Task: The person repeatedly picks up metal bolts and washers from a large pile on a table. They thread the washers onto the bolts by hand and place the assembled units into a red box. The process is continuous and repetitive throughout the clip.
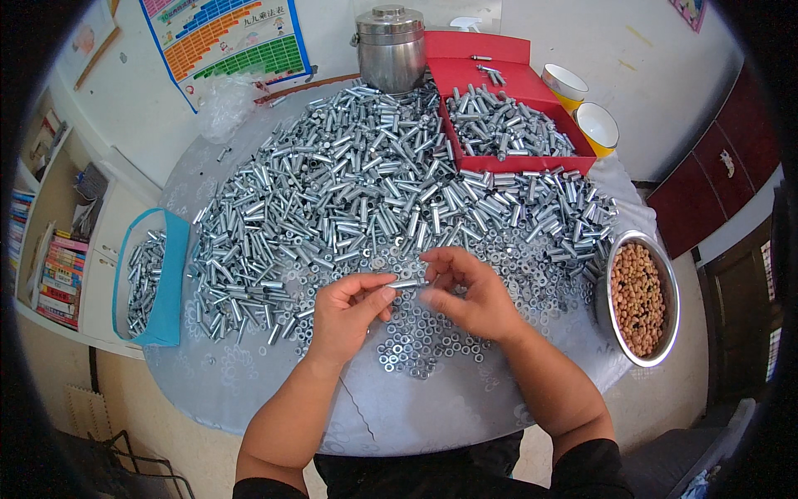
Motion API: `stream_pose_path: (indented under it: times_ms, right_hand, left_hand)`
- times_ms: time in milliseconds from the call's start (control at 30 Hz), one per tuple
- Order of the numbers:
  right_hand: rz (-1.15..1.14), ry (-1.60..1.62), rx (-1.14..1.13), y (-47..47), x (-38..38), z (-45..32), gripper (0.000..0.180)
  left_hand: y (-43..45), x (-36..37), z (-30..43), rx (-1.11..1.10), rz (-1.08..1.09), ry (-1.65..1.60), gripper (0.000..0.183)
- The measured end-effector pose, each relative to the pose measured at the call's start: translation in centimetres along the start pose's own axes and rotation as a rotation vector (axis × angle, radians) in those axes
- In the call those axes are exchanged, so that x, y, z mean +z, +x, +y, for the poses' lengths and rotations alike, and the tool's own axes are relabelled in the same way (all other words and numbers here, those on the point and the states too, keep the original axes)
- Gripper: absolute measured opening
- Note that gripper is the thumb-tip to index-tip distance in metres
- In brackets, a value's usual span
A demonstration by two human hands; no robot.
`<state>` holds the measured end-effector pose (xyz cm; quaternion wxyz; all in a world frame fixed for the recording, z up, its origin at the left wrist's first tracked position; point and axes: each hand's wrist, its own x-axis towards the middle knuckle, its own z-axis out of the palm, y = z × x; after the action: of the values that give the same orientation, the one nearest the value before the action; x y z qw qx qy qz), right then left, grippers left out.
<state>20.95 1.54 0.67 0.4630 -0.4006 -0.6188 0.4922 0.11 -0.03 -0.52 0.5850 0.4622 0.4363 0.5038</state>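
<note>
My left hand (350,309) pinches a shiny metal sleeve anchor (405,284) between thumb and fingertips, and the piece lies nearly level with its end pointing right. At that end is my right hand (474,292), fingers spread and thumb blurred; whether it touches the anchor cannot be made out. Below both hands lie loose nuts (411,357) and flat washers (530,280) on the cloth. Behind them spreads a large heap of metal sleeves and bolts (336,181). A red box (523,164) on the heap's right side holds more anchors.
A blue fabric bin (171,280) with metal parts stands at the table's left edge. On the right is a steel bowl (670,330) of brown nuggets. A lidded steel pot (391,59), a plastic bag (227,106) and two bowls (597,128) stand farther back. A thin wire (358,411) lies near the front.
</note>
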Motion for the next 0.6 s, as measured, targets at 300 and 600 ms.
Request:
stream_pose_path:
  times_ms: [300, 600]
  right_hand:
    - [-0.052, -0.1, -0.007, -0.11, 0.09, 0.59, 0.019]
    - [-0.049, 0.245, 0.211, -0.1, 0.36, -0.05, 0.013]
  left_hand:
    - [0.09, 0.06, -0.13, 0.031, -0.017, -0.005, 0.02]
    - [-0.13, 0.12, -0.01, 0.044, -0.053, 0.009, 0.021]
